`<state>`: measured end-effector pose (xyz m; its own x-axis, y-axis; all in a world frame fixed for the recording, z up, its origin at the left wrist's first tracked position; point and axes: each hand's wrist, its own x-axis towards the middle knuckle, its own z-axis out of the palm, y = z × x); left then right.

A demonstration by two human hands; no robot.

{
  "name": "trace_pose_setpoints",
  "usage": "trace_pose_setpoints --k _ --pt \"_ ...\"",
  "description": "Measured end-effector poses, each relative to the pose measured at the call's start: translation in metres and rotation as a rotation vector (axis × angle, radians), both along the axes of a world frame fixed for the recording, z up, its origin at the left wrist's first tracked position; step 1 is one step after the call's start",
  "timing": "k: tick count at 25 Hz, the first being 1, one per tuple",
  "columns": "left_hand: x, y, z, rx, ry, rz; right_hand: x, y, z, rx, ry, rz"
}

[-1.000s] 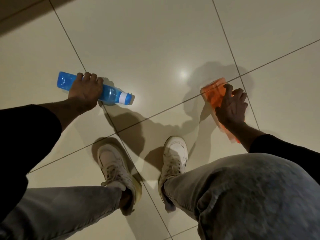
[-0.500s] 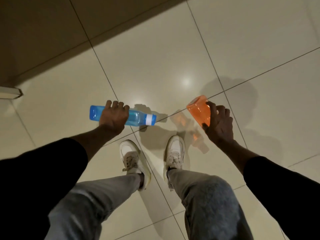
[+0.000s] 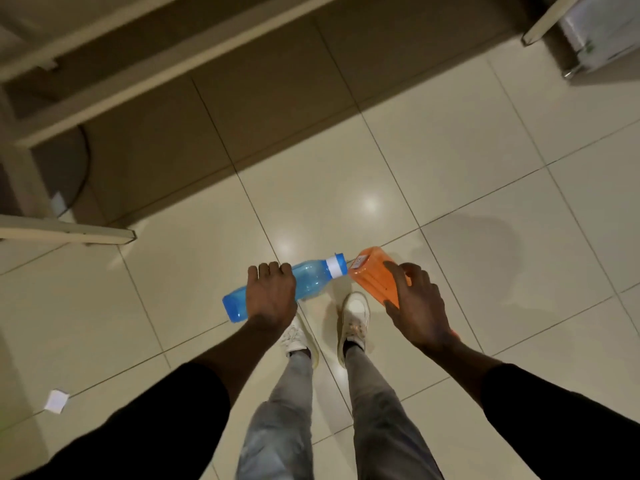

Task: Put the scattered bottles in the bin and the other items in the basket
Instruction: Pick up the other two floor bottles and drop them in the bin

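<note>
My left hand (image 3: 272, 294) grips a clear blue bottle (image 3: 311, 277) around its middle. The bottle lies roughly level, well above the floor, and its white-banded cap points right. My right hand (image 3: 417, 306) holds an orange bottle (image 3: 372, 275) from above, with its flat base turned up and left, close to the blue cap. My hand hides the orange bottle's lower end. No bin or basket is in view.
I stand on pale floor tiles, both white shoes (image 3: 353, 317) below the bottles. A pale bed or table frame (image 3: 104, 77) runs along the top left, with a low rail (image 3: 69, 232) at the left. A small white scrap (image 3: 56, 400) lies lower left. A white unit (image 3: 602, 32) stands top right.
I have risen from a crouch to standing. Both bottles came up off the floor in my hands and moved closer together, and the view now takes in the furniture ahead.
</note>
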<state>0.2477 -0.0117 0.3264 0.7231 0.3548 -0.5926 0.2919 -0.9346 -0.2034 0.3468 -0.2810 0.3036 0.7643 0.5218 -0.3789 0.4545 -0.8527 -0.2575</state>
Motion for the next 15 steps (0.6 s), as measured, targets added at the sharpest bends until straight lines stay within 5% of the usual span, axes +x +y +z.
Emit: trace_pose_setpoints --k 7,15 --pt "-0.054 0.010 0.091 -0.002 -0.011 0.297 -0.009 0.039 0.099 0.008 0.056 0.164" --pt "-0.124 0.043 0.164 -0.024 -0.216 0.869 -0.015 0.099 0.174 0.050 0.045 0.347"
